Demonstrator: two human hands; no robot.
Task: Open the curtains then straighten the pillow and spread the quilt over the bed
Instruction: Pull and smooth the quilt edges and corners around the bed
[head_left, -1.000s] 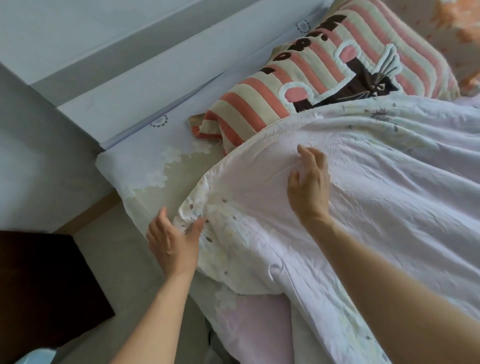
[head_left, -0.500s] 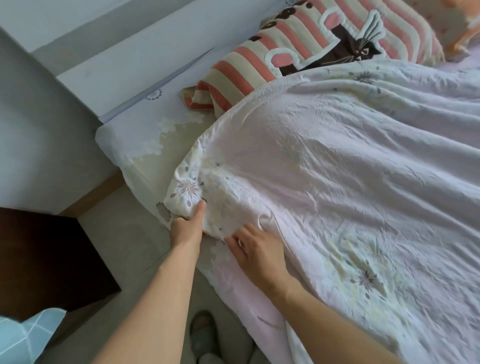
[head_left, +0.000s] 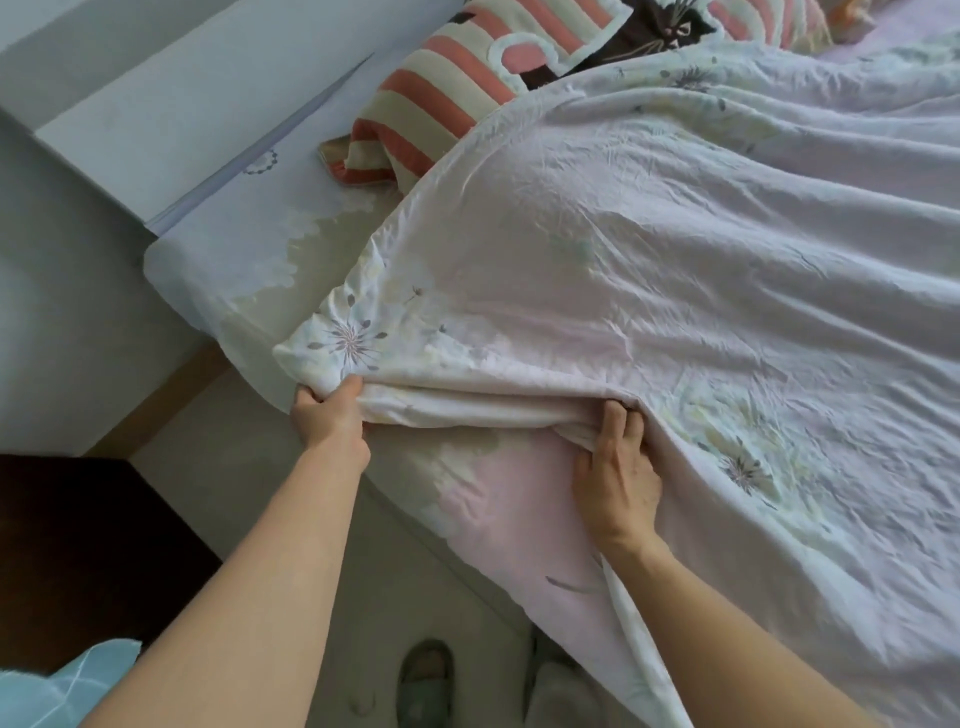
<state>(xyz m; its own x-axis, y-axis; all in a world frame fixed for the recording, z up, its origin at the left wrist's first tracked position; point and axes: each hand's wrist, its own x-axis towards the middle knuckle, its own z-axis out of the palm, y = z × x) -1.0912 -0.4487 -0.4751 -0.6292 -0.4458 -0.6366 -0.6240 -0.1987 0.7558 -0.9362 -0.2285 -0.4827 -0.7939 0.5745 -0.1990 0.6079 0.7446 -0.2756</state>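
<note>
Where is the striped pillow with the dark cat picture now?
The striped pillow lies at the top centre of the head view, beside the white headboard, partly under the lilac quilt.

Under my hands the bed (head_left: 208, 270), in its pale floral sheet, carries a striped pillow (head_left: 447, 78) near the headboard (head_left: 171, 104) and the lilac floral quilt (head_left: 675, 260), which overlaps the pillow's lower edge and drapes over the side toward the floor (head_left: 374, 597).

both bare forearms are reaching forward and down, the left hand (head_left: 327, 415) curling its fingers and thumb around a bunched fold of the quilt (head_left: 623, 291), the right hand (head_left: 615, 467) gripping the same edge further along.
</note>
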